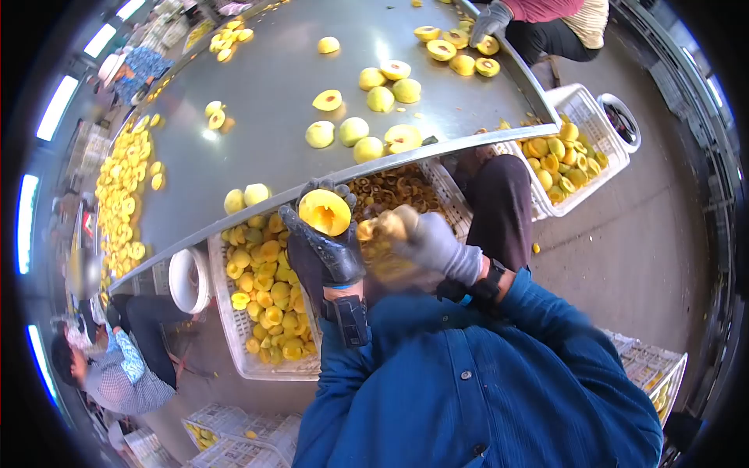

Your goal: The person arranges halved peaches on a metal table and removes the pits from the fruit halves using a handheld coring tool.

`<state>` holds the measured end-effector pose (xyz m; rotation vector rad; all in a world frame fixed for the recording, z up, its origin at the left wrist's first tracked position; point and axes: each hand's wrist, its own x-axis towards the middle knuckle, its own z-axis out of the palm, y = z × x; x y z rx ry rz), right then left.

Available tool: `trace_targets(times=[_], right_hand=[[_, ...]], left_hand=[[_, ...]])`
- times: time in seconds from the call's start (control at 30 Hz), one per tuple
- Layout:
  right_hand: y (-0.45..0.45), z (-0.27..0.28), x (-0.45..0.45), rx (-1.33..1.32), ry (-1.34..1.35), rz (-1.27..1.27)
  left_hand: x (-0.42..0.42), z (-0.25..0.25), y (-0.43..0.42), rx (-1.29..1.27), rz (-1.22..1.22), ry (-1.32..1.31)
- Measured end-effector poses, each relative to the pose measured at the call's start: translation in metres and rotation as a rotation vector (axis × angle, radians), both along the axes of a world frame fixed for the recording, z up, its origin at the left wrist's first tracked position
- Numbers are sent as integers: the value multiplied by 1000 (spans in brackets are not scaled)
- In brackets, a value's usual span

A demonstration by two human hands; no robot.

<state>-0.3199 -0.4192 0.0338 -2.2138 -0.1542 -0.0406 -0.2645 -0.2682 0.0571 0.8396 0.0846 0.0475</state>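
My left hand [328,246], in a black glove, is closed around a yellow peach half [324,212], its hollowed cut face turned up. Just to the right is my right hand [417,238] in a grey glove, blurred by motion, with stained fingertips curled together. Whether a pit or small tool sits in those fingers I cannot make out. Below both hands, a crate of brown pits and scraps [394,191] shows under the table edge. Peach halves [269,288] fill a white crate [226,331] beside my left forearm.
The metal table [257,101] holds scattered peaches [380,99] and halves, with a raised rim facing me. Another person's gloved hand [490,21] touches halves at the far right. A fruit crate [616,168] stands right; a white bucket [187,281] and seated person [129,374] are left.
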Motion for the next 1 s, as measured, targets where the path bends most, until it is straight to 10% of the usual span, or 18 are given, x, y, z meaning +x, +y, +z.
trace_targets(times=[0.1, 0.23, 0.43, 0.6, 0.7, 0.83, 1.0], right_hand=[[-31, -100, 0, -362, 43, 32], [-21, -68, -6, -185, 45, -124], [-22, -93, -22, -137, 239, -58], [-19, -99, -16, -168, 302, -27], [-20, -99, -16, -180, 306, -63], [-19, -95, -16, -195, 303, -74], [-12, -63, -4, -169, 163, -36]], left_hand=[[-2, -20, 22, 222, 34, -62], [-6, -22, 64, 88, 245, 35], [14, -59, 208, 1317, 690, -81], [144, -48, 254, 2077, 465, -535], [199, -46, 260, 1995, -294, -166], [216, -46, 254, 2111, -304, -209], [158, -2, 220, 842, -286, -94]])
